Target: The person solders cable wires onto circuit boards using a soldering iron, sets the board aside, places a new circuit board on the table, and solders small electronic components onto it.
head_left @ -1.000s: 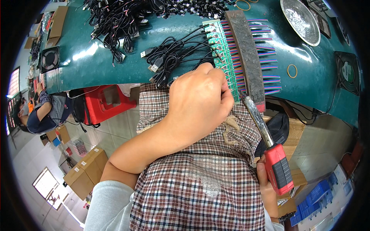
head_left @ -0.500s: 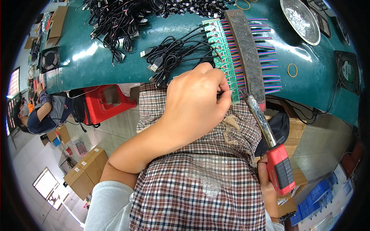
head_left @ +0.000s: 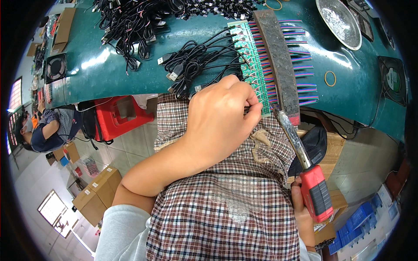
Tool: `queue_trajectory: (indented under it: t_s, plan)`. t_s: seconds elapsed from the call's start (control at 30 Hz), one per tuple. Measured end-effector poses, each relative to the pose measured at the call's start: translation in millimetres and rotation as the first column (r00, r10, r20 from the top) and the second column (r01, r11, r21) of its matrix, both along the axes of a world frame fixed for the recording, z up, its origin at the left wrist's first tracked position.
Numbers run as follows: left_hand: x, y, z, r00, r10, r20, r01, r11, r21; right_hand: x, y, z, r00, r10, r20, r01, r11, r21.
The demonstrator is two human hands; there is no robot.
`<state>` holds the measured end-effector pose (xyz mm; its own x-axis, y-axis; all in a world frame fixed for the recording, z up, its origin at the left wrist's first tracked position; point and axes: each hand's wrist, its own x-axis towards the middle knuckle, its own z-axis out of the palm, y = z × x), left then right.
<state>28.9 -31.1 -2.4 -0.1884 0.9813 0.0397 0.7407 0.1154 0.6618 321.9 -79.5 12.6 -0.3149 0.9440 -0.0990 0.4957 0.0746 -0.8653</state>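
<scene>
Left hand (head_left: 217, 119) at board (head_left: 250, 56) edge (table rim (head_left: 113, 82))

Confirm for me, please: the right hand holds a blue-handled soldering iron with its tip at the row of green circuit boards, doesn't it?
Not quite: the head view shows the soldering iron has a red handle, not blue. The right hand does hold it, with its tip at the row of green circuit boards.

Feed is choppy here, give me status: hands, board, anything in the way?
Left hand pinched at green board strip. Right hand grips red soldering iron, tip at board edge. Black cables crowd board's left.
</scene>
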Motion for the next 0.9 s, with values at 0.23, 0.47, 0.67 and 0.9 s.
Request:
queue_trajectory:
  t_s: [0.23, 0.47, 0.67, 0.9]
  plan:
    - [2.5, -2.4, -2.6, 1.000, 0.005, -0.021, -0.004, 0.999, 0.042, -7.1, 12.5, 6.2, 0.992, 0.128, 0.017, -0.129, 0.991, 0.029]
    - [2.8, -0.5, -4.1, 0.999, 0.004, -0.037, -0.002, 0.999, 0.052, -11.4, 11.3, 3.5, 0.995, 0.100, 0.004, -0.100, 0.995, 0.006]
    - [4.5, 0.6, -4.5, 0.999, 0.003, -0.049, 0.000, 0.998, 0.062, -12.2, 15.8, 5.0, 0.987, 0.161, 0.009, -0.161, 0.983, 0.089]
    - [4.7, 1.6, -3.7, 0.999, 0.016, -0.047, -0.014, 0.998, 0.061, 1.8, 3.2, 0.6, 0.996, 0.086, 0.015, -0.086, 0.996, -0.002]
